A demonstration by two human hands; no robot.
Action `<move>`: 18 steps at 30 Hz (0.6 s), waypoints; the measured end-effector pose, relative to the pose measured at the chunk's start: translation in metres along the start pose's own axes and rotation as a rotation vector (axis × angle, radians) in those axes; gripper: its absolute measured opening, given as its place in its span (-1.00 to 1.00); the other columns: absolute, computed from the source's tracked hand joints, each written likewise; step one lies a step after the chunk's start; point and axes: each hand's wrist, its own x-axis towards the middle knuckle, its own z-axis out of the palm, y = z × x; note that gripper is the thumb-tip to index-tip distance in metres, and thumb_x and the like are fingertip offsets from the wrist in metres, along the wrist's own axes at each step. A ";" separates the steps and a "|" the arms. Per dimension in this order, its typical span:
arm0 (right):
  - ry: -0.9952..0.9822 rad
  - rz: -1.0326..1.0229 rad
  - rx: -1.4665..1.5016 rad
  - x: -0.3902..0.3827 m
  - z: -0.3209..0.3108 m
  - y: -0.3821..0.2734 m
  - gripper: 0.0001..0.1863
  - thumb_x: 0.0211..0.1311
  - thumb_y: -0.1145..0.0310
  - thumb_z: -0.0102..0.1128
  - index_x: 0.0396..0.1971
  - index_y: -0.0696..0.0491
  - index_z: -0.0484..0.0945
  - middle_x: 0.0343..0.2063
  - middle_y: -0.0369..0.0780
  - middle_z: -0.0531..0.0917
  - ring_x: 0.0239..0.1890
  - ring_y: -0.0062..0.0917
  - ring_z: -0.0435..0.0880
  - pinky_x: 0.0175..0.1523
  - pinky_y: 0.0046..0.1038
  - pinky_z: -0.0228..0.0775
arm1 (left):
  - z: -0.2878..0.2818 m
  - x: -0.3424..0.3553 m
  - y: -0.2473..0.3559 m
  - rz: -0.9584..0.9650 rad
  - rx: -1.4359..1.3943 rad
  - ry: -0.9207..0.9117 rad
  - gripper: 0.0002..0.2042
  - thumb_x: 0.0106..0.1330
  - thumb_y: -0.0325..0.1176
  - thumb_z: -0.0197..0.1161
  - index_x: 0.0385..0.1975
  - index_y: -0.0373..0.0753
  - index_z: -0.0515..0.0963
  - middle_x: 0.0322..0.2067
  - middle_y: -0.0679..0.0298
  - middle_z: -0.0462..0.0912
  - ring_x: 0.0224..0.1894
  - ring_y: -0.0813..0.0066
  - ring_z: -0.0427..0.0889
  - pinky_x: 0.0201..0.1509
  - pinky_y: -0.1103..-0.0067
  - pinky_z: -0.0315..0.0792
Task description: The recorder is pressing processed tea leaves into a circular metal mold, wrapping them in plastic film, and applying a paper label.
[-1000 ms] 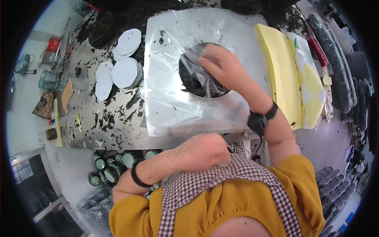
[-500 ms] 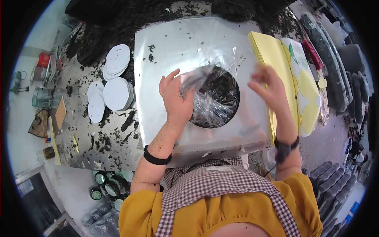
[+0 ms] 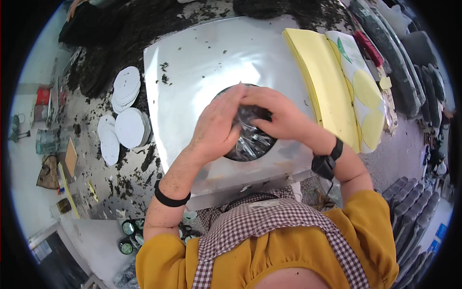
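A round dark mass under crinkled clear plastic [image 3: 252, 147] sits in a circle on a large pale, glossy sheet [image 3: 192, 58]. My left hand [image 3: 216, 125] lies over its left side, fingers straight and side by side, thumb apart. From the right, my right hand [image 3: 281, 118] rests on the top of it, fingers curved and thumb spread; its fingertips meet or overlap those of my left hand. Both hands press on the plastic, and neither visibly holds anything.
Stacks of white discs [image 3: 129, 126], yellow sheets [image 3: 317, 82], dark flaky material [image 3: 130, 26], a red object [image 3: 370, 47] and dark cushion-like pieces [image 3: 380, 58] surround the sheet on the metal table [image 3: 110, 202]. Another person's hand [image 3: 73, 8] reaches in at top left.
My left hand came up from the apron onto the round mass. My right hand lifted off, then came back beside it. The plastic now lies pressed within the circle, and another person's hand appeared.
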 end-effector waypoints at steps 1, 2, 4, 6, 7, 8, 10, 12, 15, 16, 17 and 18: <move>0.145 0.004 -0.044 -0.014 0.001 -0.010 -0.50 0.02 0.52 0.36 0.07 0.07 0.63 0.07 -0.12 0.70 0.17 -0.14 0.64 0.32 -0.14 0.47 | 0.005 0.000 0.003 -0.098 0.062 0.044 -0.28 0.12 -0.61 0.16 0.42 -0.32 0.34 0.44 -0.02 0.39 0.48 -0.09 0.35 0.56 0.20 0.25; 0.061 0.031 -0.108 -0.031 0.006 -0.020 -0.50 0.04 0.54 0.34 0.08 0.10 0.64 0.10 -0.06 0.68 0.23 -0.13 0.60 0.38 -0.12 0.42 | 0.019 0.001 0.003 -0.052 0.185 0.041 -0.29 0.18 -0.53 0.18 0.46 -0.30 0.32 0.45 -0.05 0.37 0.49 -0.09 0.33 0.59 0.21 0.20; -0.013 0.006 -0.322 -0.049 0.019 -0.015 -0.54 0.06 0.50 0.32 0.04 0.15 0.66 0.07 -0.01 0.69 0.25 -0.10 0.60 0.40 -0.12 0.41 | 0.016 0.012 0.004 -0.015 0.074 -0.011 -0.29 0.22 -0.46 0.24 0.46 -0.28 0.32 0.46 -0.06 0.35 0.51 -0.06 0.31 0.59 0.19 0.19; -0.024 -0.028 -0.392 -0.045 0.032 -0.014 -0.57 0.07 0.43 0.29 -0.01 0.20 0.68 0.00 -0.01 0.72 0.22 -0.12 0.62 0.38 -0.15 0.44 | 0.004 0.007 0.009 -0.020 -0.044 -0.073 -0.25 0.28 -0.25 0.37 0.51 -0.20 0.30 0.52 0.03 0.28 0.57 0.04 0.22 0.64 0.14 0.08; -0.034 -0.023 -0.324 -0.040 0.031 -0.010 -0.57 0.07 0.41 0.28 -0.02 0.23 0.69 -0.01 0.01 0.72 0.24 -0.14 0.62 0.39 -0.17 0.43 | 0.005 0.011 0.013 0.024 -0.063 -0.077 -0.25 0.28 -0.25 0.37 0.51 -0.20 0.30 0.52 0.03 0.28 0.57 0.04 0.22 0.64 0.14 0.08; -0.351 0.194 -0.330 -0.032 0.020 -0.019 -0.58 0.08 0.45 0.32 0.00 0.17 0.70 0.04 -0.01 0.72 0.22 -0.19 0.65 0.35 -0.20 0.46 | 0.006 0.009 0.019 0.011 0.155 -0.181 -0.23 0.29 -0.17 0.37 0.53 -0.15 0.28 0.55 0.09 0.25 0.60 0.09 0.17 0.66 0.14 0.01; -0.235 0.289 -0.036 -0.038 -0.027 -0.017 -0.62 0.11 0.44 0.35 -0.02 0.13 0.72 0.01 -0.04 0.74 0.17 -0.21 0.69 0.30 -0.21 0.50 | 0.014 0.006 0.029 0.011 0.373 -0.282 -0.21 0.30 -0.10 0.38 0.55 -0.10 0.27 0.57 0.16 0.22 0.62 0.14 0.13 0.68 0.15 -0.05; 0.285 0.278 -0.074 -0.061 -0.082 0.050 -0.73 0.26 0.49 0.41 -0.04 0.10 0.74 -0.13 -0.10 0.79 -0.05 -0.23 0.78 0.11 -0.34 0.58 | 0.017 0.011 0.033 -0.060 0.471 -0.302 -0.19 0.33 0.02 0.35 0.57 -0.04 0.24 0.59 0.25 0.20 0.64 0.18 0.09 0.71 0.19 -0.14; 0.620 0.402 -1.024 -0.078 -0.224 0.161 -0.58 0.31 0.08 0.40 -0.07 0.13 0.74 -0.05 -0.01 0.77 0.04 -0.09 0.74 0.19 -0.14 0.54 | 0.031 0.023 0.041 -0.043 0.469 -0.323 -0.17 0.29 -0.03 0.34 0.58 -0.08 0.22 0.60 0.18 0.15 0.64 0.12 0.06 0.70 0.16 -0.16; 0.460 0.595 -1.108 -0.087 -0.250 0.199 -0.60 0.31 0.08 0.40 -0.14 0.15 0.74 -0.10 -0.01 0.78 0.01 -0.08 0.74 0.16 -0.11 0.55 | 0.033 0.024 0.041 -0.041 0.472 -0.329 -0.16 0.31 0.00 0.32 0.59 -0.07 0.21 0.61 0.18 0.14 0.65 0.13 0.06 0.71 0.16 -0.18; 0.288 0.774 -1.164 -0.086 -0.256 0.223 -0.60 0.31 0.07 0.39 -0.21 0.17 0.74 -0.15 -0.02 0.78 -0.02 -0.07 0.75 0.12 -0.07 0.55 | 0.031 0.019 0.039 -0.050 0.480 -0.334 -0.16 0.31 0.00 0.32 0.59 -0.07 0.21 0.61 0.18 0.14 0.65 0.13 0.06 0.71 0.16 -0.18; 0.290 0.759 -1.148 -0.075 -0.250 0.232 -0.60 0.31 0.07 0.39 -0.21 0.17 0.74 -0.15 -0.02 0.78 -0.02 -0.07 0.75 0.12 -0.07 0.55 | 0.028 0.014 0.036 -0.061 0.507 -0.338 -0.16 0.32 0.01 0.31 0.59 -0.08 0.20 0.61 0.18 0.14 0.65 0.13 0.06 0.71 0.15 -0.18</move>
